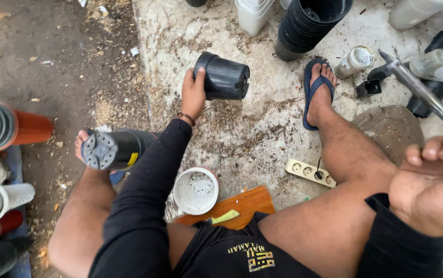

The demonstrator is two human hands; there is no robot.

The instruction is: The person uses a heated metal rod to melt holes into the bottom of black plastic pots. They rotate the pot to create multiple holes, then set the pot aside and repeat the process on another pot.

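Left hand point(192, 93) grips the rim of a black plastic pot point(223, 76). The pot lies on its side on the speckled floor point(262, 134), long axis left-right, base pointing right. Right hand point(430, 185) is closed around a tool handle; metal rod point(421, 90) angles up-left. White pot point(196, 190) stands between the knees, mouth up, showing only its perforated bottom. Stack of black pots point(309, 23) sits nested at top.

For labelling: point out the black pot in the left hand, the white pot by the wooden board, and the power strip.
black pot point(225, 78): head view, on its ribbed side wall.
white pot point(196, 191): head view, on its holed base.
power strip point(306, 171): head view, on its socket face.
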